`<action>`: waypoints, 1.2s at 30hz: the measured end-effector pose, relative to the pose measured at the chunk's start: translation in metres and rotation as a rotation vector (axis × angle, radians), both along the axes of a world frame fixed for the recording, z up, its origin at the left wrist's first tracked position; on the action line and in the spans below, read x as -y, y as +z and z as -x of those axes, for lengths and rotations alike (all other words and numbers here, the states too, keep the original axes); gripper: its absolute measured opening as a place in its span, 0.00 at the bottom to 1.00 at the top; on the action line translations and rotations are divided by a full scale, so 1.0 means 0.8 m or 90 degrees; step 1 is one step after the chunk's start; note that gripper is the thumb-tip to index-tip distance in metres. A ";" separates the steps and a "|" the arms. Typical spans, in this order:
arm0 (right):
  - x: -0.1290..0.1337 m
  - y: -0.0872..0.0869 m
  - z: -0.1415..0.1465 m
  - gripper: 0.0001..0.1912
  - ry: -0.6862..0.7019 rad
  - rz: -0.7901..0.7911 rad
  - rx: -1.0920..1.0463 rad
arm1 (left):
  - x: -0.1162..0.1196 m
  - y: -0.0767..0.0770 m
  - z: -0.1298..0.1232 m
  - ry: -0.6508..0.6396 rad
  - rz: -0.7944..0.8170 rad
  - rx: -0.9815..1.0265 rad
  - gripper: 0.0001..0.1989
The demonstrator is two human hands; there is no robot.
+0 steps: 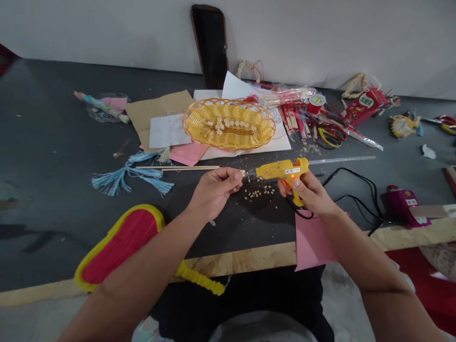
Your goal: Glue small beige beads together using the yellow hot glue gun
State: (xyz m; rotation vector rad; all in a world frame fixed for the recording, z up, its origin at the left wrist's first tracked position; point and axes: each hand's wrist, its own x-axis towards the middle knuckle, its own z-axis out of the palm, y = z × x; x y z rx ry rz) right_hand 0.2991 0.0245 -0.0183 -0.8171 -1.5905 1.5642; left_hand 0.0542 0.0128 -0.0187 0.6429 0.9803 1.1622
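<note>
My right hand grips a yellow hot glue gun with a small orange light lit and a clear glue stick sticking out of its back. Its nozzle points left, at or very near a small pale wooden piece pinched between the thumb and fingers of my left hand. Whether nozzle and piece touch, I cannot make out. Below the gun lie several tiny wooden bits, scattered on the dark tabletop. Behind them, a yellow woven basket holds several small pale clusters.
A dark phone leans on the wall. Thin sticks and a blue tassel lie left, near a pink-and-yellow paddle shape. Right are scissors, a black cord, a purple box and pink paper.
</note>
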 end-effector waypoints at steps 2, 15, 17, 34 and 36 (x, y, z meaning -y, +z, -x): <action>0.000 0.000 -0.001 0.15 0.004 -0.006 -0.002 | 0.000 0.000 0.000 0.005 0.001 -0.001 0.15; -0.007 0.011 -0.019 0.20 -0.083 0.098 0.059 | -0.006 0.003 -0.002 0.112 -0.006 0.022 0.14; -0.015 0.014 -0.030 0.23 -0.137 0.116 0.120 | -0.006 0.004 -0.002 0.124 -0.007 0.027 0.14; -0.026 0.050 -0.009 0.08 -0.188 -0.362 0.692 | -0.005 0.001 -0.001 0.096 -0.023 0.033 0.12; -0.021 0.043 0.020 0.08 -0.078 -0.382 0.626 | -0.005 0.001 -0.002 0.100 -0.022 0.030 0.12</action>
